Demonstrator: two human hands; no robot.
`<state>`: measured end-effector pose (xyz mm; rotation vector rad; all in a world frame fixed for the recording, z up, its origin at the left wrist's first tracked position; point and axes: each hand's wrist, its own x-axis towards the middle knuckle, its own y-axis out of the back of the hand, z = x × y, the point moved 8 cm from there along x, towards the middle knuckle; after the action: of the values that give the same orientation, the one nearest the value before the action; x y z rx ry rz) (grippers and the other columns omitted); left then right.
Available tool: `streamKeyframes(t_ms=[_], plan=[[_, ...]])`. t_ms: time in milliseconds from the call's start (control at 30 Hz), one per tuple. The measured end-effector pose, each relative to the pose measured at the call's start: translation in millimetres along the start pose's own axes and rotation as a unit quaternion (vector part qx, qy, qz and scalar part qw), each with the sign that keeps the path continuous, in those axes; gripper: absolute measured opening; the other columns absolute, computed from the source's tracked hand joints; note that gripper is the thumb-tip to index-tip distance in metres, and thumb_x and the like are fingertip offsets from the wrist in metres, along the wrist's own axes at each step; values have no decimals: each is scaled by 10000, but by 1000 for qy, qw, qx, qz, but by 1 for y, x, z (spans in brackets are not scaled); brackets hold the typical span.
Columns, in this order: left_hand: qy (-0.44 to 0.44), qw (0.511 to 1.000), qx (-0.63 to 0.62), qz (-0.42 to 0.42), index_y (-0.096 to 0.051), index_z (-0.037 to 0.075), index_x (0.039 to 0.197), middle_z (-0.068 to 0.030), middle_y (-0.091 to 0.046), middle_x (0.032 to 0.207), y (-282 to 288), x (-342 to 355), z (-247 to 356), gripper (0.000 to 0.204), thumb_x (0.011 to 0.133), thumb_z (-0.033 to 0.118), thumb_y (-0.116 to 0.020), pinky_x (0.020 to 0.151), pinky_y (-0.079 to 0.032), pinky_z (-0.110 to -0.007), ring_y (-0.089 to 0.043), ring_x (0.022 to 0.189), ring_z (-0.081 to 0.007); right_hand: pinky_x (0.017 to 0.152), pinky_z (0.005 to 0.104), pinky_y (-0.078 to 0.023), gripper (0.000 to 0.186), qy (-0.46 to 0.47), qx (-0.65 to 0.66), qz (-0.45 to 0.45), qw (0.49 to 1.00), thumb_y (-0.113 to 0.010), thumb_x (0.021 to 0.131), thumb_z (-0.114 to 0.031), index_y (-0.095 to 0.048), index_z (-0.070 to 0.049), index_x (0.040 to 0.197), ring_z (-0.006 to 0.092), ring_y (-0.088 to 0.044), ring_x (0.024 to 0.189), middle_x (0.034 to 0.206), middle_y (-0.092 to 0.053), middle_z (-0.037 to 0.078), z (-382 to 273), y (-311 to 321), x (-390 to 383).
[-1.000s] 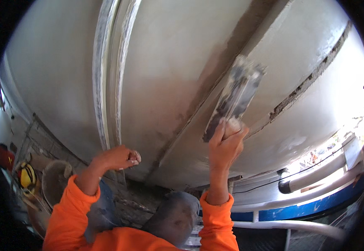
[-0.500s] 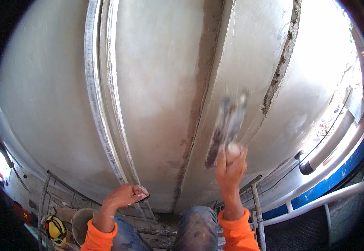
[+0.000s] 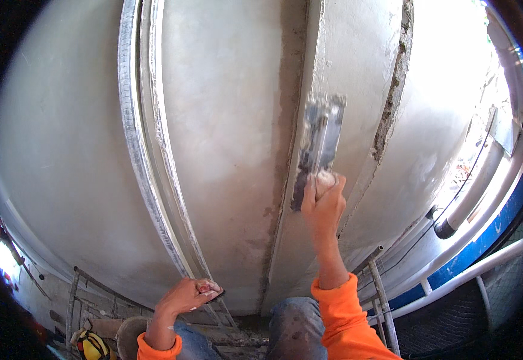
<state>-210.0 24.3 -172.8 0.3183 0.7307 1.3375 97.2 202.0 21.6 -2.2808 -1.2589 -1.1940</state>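
My right hand (image 3: pixel 324 207) grips the handle of a plastering trowel (image 3: pixel 320 129). The trowel's long metal blade, smeared with wet grey plaster, points up along the smooth raised band (image 3: pixel 347 84) of the plastered wall (image 3: pixel 222 120). Plaster clings to the blade's far end. Lower and to the left, my left hand (image 3: pixel 183 296) is closed near the foot of the metal-looking strips (image 3: pixel 134 126) on the wall. A thin dark edge shows by its fingertips; what it belongs to is hidden. Both forearms wear orange sleeves.
A rough open groove (image 3: pixel 390 102) runs down the wall right of the trowel. Scaffold tubes (image 3: pixel 384 306) stand low on the right, with a white railing (image 3: pixel 453 287) beyond. A yellow and black helmet (image 3: pixel 93 346) lies at lower left. My knees (image 3: pixel 297 330) are close to the wall.
The trowel and my right hand have moved up along the wall band. My left hand sits slightly lower and further right in view. The whole view has shifted a little.
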Motion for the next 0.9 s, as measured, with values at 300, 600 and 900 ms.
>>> streamKeyframes(t_ms=[300,600,900], plan=[[6,1000,20,0,-769,163,1248,-86,-798,1121,2,-5,-6,306,1013,344,-698,873,-567,-354,-744,955,-222,762,478,-572,399,-15,-44,-24,999,-743,976,-249,-564,25,1204,436,-740,843,915,-719,243,57,34,-99],[-62,998,7,22,-786,167,1209,-121,-786,1108,-1,8,-7,261,1020,323,-694,862,-575,-379,-740,954,-247,719,423,-566,350,95,18,-24,995,-697,1019,-209,-547,30,1225,358,-742,769,866,-712,221,-89,37,50],[-67,998,10,15,-780,181,1239,-89,-782,979,11,-13,16,281,1023,345,-704,815,-568,-358,-694,833,-211,724,466,-573,382,-5,-17,-84,996,-707,995,-210,-516,42,1210,422,-746,803,888,-718,253,-37,20,-11]])
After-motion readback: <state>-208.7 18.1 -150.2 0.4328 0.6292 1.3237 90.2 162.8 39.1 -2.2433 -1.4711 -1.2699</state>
